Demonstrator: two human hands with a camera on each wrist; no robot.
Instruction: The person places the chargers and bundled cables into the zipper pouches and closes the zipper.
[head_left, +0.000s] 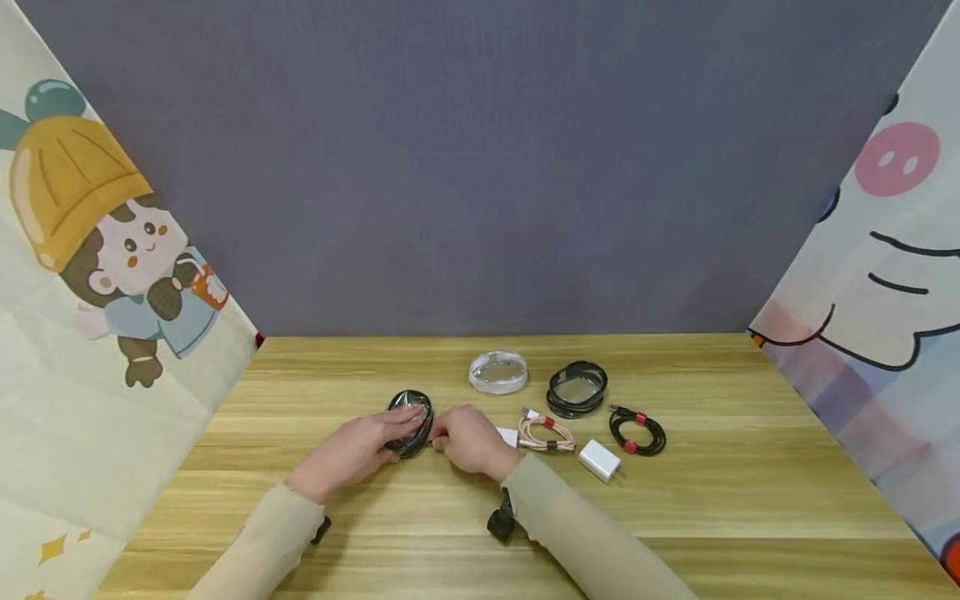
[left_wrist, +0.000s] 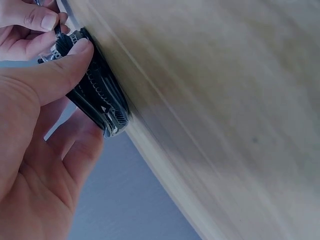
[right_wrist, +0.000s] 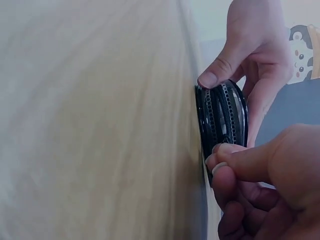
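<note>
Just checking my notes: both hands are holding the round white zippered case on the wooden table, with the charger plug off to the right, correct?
Not quite. The round zippered case held by the left hand and right hand is black, not white, as the head view shows; the white round case lies untouched farther back. The rest stands: the charger plug lies to the right on the wooden table.

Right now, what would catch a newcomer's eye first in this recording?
Both hands meet at the table's near middle on a round black zippered case: the left hand grips it, while the right hand pinches at its zipper edge. To the right lie a clear round case, an open black case, a coiled pink cable, a white charger and a black cable.
</note>
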